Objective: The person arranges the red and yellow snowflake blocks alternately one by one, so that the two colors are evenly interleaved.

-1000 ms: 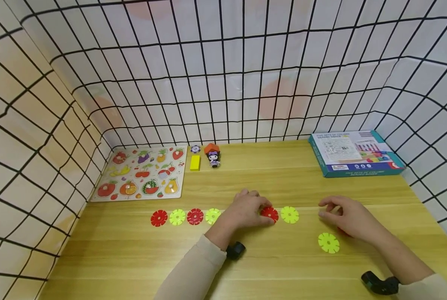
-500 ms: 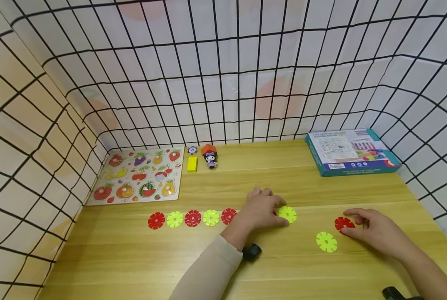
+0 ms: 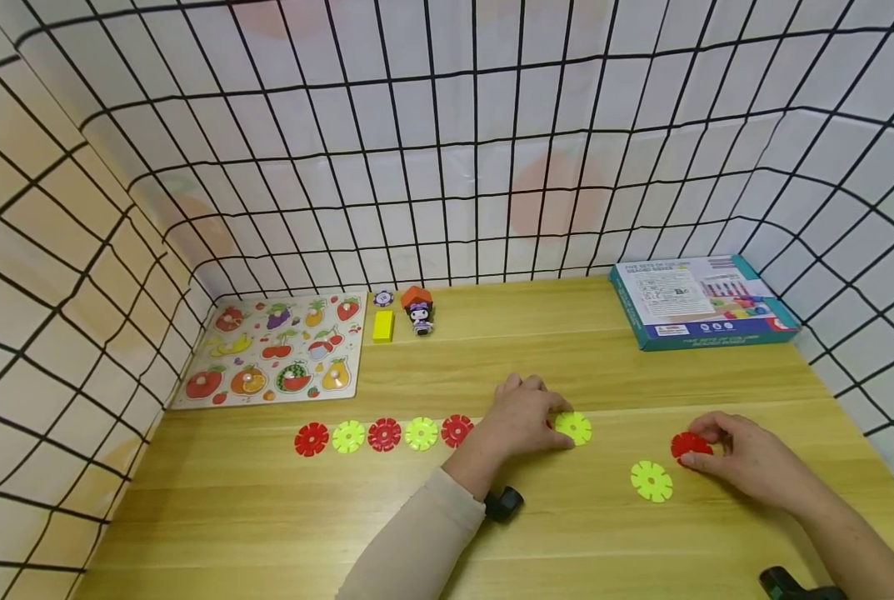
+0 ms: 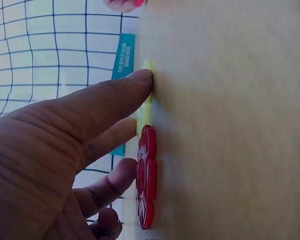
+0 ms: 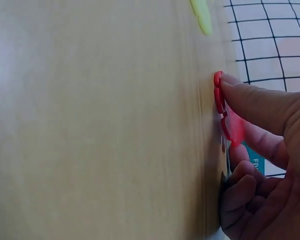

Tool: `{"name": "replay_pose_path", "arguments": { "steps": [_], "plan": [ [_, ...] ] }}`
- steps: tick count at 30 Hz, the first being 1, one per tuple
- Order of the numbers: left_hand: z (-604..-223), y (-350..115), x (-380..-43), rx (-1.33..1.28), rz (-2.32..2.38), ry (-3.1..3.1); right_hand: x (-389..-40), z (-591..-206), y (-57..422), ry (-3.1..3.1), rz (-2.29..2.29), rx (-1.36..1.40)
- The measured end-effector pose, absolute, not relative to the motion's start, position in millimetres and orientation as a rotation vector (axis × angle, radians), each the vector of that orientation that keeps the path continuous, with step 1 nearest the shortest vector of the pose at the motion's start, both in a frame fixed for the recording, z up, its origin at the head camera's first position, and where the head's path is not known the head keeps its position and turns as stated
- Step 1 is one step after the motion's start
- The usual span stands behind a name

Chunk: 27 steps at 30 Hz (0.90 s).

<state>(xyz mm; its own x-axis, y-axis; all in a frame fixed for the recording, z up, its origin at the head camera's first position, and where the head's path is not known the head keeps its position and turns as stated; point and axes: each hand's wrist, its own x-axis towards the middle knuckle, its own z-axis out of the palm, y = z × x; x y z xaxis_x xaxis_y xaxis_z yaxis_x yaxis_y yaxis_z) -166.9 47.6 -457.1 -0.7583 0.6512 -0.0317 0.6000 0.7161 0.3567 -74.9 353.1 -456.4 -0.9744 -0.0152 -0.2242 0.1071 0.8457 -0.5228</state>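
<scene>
Several notched snowflake discs, red and yellow, lie in a row across the wooden table. My left hand point(image 3: 512, 423) is at the row's right end, with thumb and index finger on opposite edges of a yellow snowflake disc point(image 3: 576, 427). Its thumb meets that disc in the left wrist view, while a red snowflake disc point(image 4: 147, 177) lies under the other fingers. My right hand point(image 3: 750, 458) pinches a red snowflake disc point(image 3: 689, 447) to the right. In the right wrist view this disc stands tilted on the tabletop. A loose yellow snowflake disc point(image 3: 651, 482) lies between the hands. My left hand hides part of the row.
A fruit puzzle board point(image 3: 274, 350) lies at the back left. Beside it are a yellow block point(image 3: 383, 327), a poker chip point(image 3: 383, 298) and a small figurine point(image 3: 420, 317). At the back right sits a flat box point(image 3: 705, 302). Black wire mesh point(image 3: 476, 167) encloses the table.
My left hand has moved right along the row, from a red disc to the yellow end disc. My right hand has shifted right and now grips the red disc there.
</scene>
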Motion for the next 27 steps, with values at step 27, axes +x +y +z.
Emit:
{"name": "replay_pose_path", "arguments": {
  "steps": [27],
  "plan": [
    [-456.8, 48.2, -164.2, 0.987, 0.521, 2.767, -119.6, -451.8, 279.6, 2.685, -0.999, -0.015]
  ]
}}
